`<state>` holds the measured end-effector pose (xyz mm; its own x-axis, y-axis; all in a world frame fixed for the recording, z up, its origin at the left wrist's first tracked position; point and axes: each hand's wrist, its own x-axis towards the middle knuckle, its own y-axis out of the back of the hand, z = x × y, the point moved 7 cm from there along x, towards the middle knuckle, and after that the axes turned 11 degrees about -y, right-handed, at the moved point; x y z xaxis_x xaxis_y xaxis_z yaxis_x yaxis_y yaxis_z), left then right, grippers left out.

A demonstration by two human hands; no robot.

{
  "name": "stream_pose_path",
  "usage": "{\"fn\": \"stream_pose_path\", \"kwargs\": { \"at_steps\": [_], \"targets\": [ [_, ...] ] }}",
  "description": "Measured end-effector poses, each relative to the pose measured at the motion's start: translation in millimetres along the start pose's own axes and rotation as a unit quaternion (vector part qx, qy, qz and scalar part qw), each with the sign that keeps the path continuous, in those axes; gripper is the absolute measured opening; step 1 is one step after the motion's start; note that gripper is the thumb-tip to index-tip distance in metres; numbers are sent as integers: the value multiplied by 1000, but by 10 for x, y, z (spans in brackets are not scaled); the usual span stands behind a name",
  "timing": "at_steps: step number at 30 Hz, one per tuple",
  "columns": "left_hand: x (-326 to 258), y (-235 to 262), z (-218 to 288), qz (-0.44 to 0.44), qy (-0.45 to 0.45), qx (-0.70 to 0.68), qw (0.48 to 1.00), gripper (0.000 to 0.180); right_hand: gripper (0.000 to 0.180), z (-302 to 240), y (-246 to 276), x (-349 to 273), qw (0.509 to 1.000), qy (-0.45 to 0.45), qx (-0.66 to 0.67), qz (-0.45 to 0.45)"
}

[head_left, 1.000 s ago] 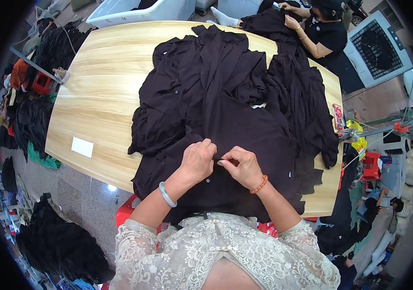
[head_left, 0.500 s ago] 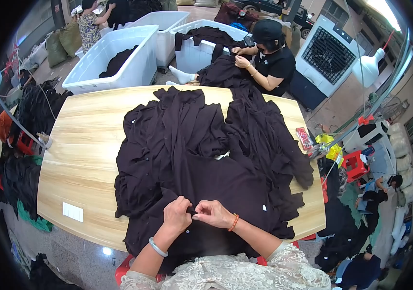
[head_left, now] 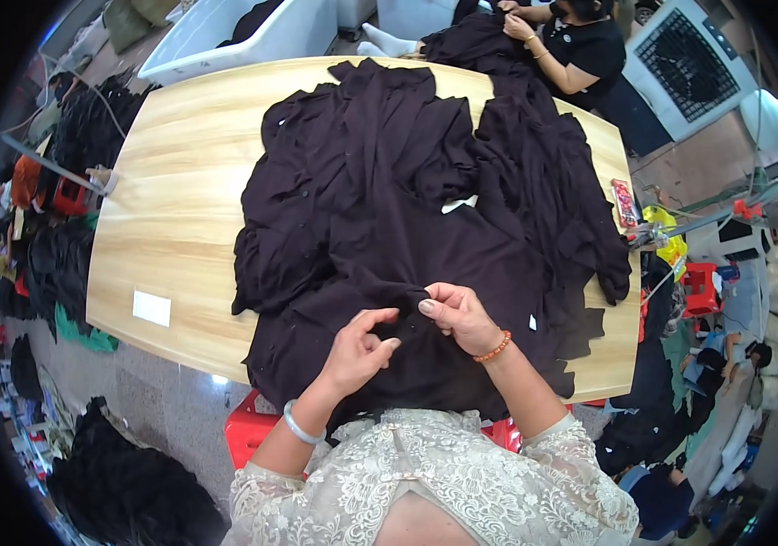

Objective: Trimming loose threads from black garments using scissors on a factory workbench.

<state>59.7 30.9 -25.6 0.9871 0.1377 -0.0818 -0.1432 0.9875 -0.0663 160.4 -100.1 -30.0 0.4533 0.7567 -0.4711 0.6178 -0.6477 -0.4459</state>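
Observation:
Dark garments [head_left: 352,209] with buttons lie heaped over the middle and right of a pale wooden table [head_left: 179,164], their near part hanging over the edge toward me. My right hand [head_left: 463,318], with an orange bead bracelet at the wrist, pinches an edge of the dark cloth between thumb and fingers and lifts it a little. Just left of it, my left hand [head_left: 359,352] hovers over the cloth, thumb and forefinger apart with nothing between them. A silver bangle circles that wrist. A small white tag [head_left: 533,321] shows on the cloth to the right.
A white paper [head_left: 151,308] lies at the table's left. A red patterned case [head_left: 624,202] sits by the right edge, near a clamped metal arm. Across the table a co-worker [head_left: 580,45] handles dark cloth. A white bin [head_left: 243,41] stands beyond; a red stool [head_left: 250,428] is beneath me.
My left hand has let go of the cloth and drawn away to the left, its fingers parting. My right hand keeps its pinch and has moved to the right. The view has tilted down.

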Motion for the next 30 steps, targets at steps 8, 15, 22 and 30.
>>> {"fn": "stream_pose_path", "kwargs": {
  "at_steps": [8, 15, 22, 30],
  "targets": [
    [6, -191, -217, -68, 87, -217, 970, 15, 14, 2, -90, -62, 995, 64, -44, 59],
    [-26, -122, -88, -5, 44, -183, 982, 6, 11, -149, -223, -246, 948, 150, -267, 85],
    [0, -75, 9, 30, -17, -80, 996, 4, 11, -136, -294, -240, 985, 45, -162, 31],
    [-10, -119, -57, 67, -17, -47, 996, 1, 12, -306, -387, -368, 874, 267, -388, 117]
  ]
}}
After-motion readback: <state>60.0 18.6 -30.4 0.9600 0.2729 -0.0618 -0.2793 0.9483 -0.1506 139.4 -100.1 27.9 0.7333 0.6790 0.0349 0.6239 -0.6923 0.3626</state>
